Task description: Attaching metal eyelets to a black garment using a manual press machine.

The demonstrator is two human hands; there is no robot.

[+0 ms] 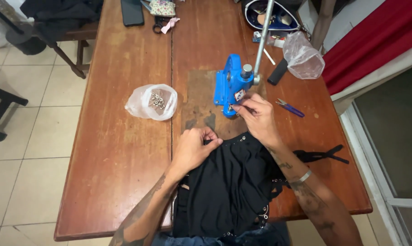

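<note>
A black garment (233,182) with metal eyelets along its edge lies on the wooden table (119,150) in front of me. My left hand (194,148) pinches the garment's upper edge. My right hand (256,116) reaches to the base of a blue hand press (231,84), fingertips closed at its die; whether a small eyelet is between them is too small to tell. The press's long metal lever (264,34) points up and away.
A clear bag of metal eyelets (152,101) lies left of the press. Purple snips (290,108), a black cylinder (277,72), another clear bag (302,57), a phone (132,11) and a black strap (322,155) lie around. Red fabric (374,41) hangs to the right.
</note>
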